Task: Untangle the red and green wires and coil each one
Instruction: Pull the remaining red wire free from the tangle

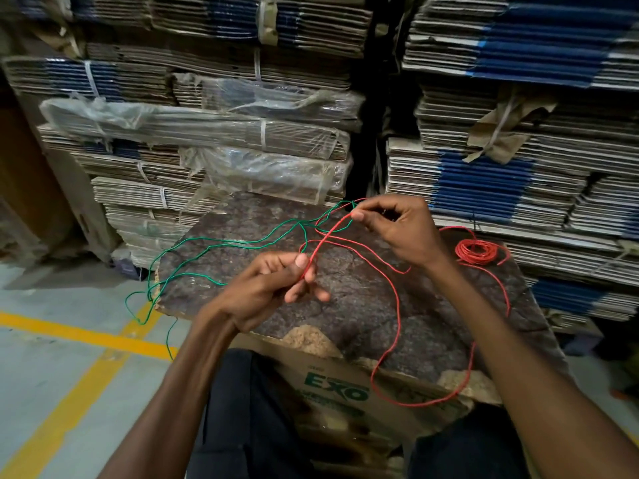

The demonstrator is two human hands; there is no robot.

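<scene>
Stacked cardboard bundles (221,133) behind worn board (363,305).

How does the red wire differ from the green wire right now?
The red wire is partly wound into a small coil at the right of the worn board; the green wire shows no coil. The red wire loops over the board's near right edge, while the green wire trails left and hangs off the board's left edge. Both are thin and cross near the right hand, which pinches them; the left hand pinches the red wire.
</scene>
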